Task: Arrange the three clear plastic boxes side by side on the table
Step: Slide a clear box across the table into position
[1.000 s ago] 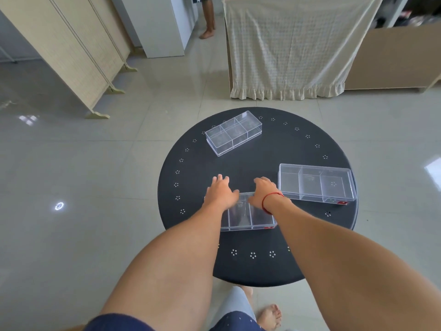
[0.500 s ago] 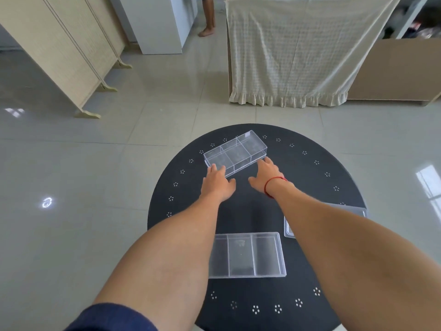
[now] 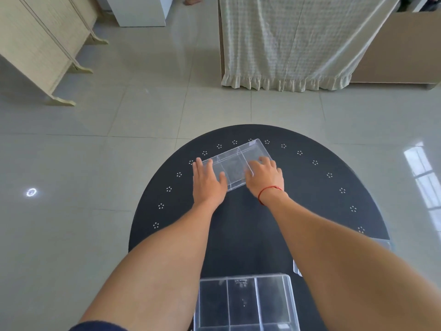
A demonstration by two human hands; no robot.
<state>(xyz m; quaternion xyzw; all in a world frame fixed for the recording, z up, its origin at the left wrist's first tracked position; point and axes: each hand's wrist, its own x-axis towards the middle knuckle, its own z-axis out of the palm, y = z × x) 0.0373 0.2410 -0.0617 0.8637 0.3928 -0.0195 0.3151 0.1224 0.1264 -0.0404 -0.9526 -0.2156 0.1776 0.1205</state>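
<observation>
A clear three-compartment plastic box, the far box [image 3: 235, 164], lies at an angle on the far part of the round black table [image 3: 322, 199]. My left hand [image 3: 207, 182] rests on its left end, fingers spread over the edge. My right hand [image 3: 263, 179], with a red string at the wrist, lies over its right compartment. A second clear box, the near box [image 3: 245, 303], sits at the table's near edge between my forearms. The third clear box [image 3: 297, 271] shows only as a corner at the right, mostly hidden by my right forearm.
The table stands on a glossy tiled floor [image 3: 95, 151]. A cloth-draped piece of furniture [image 3: 298, 44] stands beyond the table, a folding screen [image 3: 40, 44] at the far left, a white cabinet [image 3: 140, 10] behind. A person's foot [image 3: 191, 0] shows at the top edge.
My hands left the near box, reached forward and now lie on the far box. The view has tilted down and moved closer to the table.
</observation>
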